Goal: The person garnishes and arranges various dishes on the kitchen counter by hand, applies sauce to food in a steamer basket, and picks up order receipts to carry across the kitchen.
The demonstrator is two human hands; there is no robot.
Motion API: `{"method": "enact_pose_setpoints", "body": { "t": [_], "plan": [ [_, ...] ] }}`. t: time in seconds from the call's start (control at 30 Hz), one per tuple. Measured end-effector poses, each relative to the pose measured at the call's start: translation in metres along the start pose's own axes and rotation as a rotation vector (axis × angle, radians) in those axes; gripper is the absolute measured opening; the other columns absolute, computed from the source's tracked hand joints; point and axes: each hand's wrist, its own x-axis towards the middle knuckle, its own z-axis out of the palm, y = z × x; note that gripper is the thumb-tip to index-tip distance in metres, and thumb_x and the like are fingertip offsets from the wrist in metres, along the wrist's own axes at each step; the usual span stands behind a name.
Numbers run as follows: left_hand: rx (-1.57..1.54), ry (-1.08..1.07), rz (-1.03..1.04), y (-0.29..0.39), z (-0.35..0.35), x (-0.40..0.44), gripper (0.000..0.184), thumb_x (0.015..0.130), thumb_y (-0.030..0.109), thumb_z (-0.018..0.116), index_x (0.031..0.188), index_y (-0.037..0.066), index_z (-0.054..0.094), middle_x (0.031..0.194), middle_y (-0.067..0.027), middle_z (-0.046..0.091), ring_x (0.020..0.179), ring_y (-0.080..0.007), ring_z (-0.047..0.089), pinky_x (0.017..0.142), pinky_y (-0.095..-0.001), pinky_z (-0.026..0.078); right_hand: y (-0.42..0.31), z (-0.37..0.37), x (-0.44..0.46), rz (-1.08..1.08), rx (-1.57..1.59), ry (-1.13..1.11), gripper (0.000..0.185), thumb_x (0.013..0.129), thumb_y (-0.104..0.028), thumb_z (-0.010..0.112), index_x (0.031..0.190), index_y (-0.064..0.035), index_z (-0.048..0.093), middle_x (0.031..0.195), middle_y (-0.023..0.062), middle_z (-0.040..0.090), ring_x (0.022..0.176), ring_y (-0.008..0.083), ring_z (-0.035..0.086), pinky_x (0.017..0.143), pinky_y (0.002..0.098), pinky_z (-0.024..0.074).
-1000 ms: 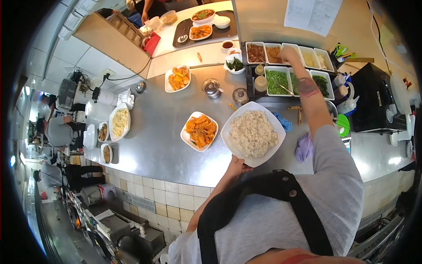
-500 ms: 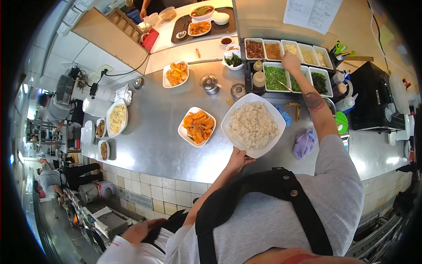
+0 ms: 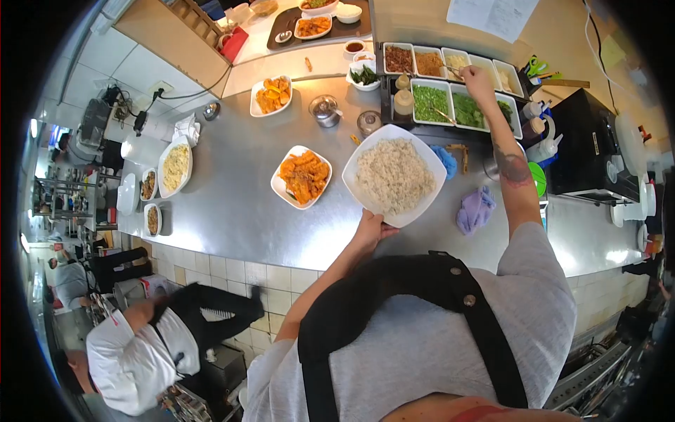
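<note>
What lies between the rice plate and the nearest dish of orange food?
Only bare steel counter lies between the rice plate and that dish of orange food, in the head view.

One left hand [image 3: 372, 229], one right hand [image 3: 479, 84]; one plate of rice [image 3: 351, 176]; three dishes of orange food [image 3: 280, 186]; eight white tubs [image 3: 451, 112], five in back row, three in front; two squeeze bottles [image 3: 403, 105]; two small dishes of brown food [image 3: 159, 219]; one dark tray [image 3: 351, 30]; two cloths [image 3: 476, 210], one blue, one purple.
</note>
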Motion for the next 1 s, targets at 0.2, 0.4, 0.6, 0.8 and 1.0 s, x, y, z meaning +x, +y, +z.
{"method": "enact_pose_setpoints", "body": {
  "t": [0.2,0.4,0.6,0.8,1.0],
  "plan": [
    [0.024,-0.028,-0.008,0.003,0.001,0.0,0.048,0.089,0.002,0.031,0.135,0.011,0.02,0.116,-0.0196,0.053,0.09,-0.0291,0.063,0.077,-0.0404,0.054,-0.049,-0.025,-0.121,0.022,0.269,-0.319,0.028,0.084,-0.025,0.056,0.082,0.0021,0.064,0.069,0.012,0.063,0.066,0.0163,0.059,0.065,0.0305,0.0447],
    [0.002,-0.031,-0.002,0.003,0.002,-0.004,0.047,0.09,0.004,0.031,0.134,0.011,0.017,0.115,-0.0212,0.053,0.091,-0.03,0.062,0.079,-0.0408,0.054,-0.104,-0.049,-0.176,-0.12,0.208,-0.244,0.022,0.085,-0.02,0.056,0.084,0.0013,0.062,0.07,0.0152,0.063,0.062,0.0232,0.06,0.059,0.0314,0.0458],
    [0.05,-0.028,0.005,0.004,-0.004,-0.001,0.05,0.087,0.003,0.035,0.133,0.012,0.017,0.12,-0.0216,0.048,0.092,-0.0317,0.061,0.079,-0.0431,0.053,-0.122,-0.044,-0.194,-0.264,0.111,-0.117,0.015,0.087,-0.014,0.057,0.084,0.0007,0.059,0.065,0.0094,0.059,0.053,0.0121,0.053,0.052,0.0272,0.0435],
    [-0.034,-0.005,0.054,0.019,-0.014,-0.002,0.064,0.077,0.002,0.042,0.135,0.012,0.017,0.128,-0.0199,0.041,0.101,-0.0355,0.057,0.086,-0.0489,0.049,-0.089,-0.011,-0.226,-0.728,-0.014,0.069,0.008,0.076,-0.013,0.066,0.079,-0.0092,0.06,0.071,0.0069,0.058,0.064,0.0234,0.057,0.055,0.0352,0.0463],
    [-0.15,-0.13,0.056,0.033,-0.019,0.007,0.072,0.069,-0.003,0.041,0.135,0.009,0.017,0.129,-0.0196,0.04,0.111,-0.0385,0.051,0.09,-0.0519,0.047,-0.095,-0.003,-0.223,-0.652,0.141,0.082,0.008,0.079,-0.011,0.064,0.078,-0.0055,0.058,0.067,0.0087,0.058,0.058,0.0232,0.056,0.052,0.0349,0.0447]
  ]
}}
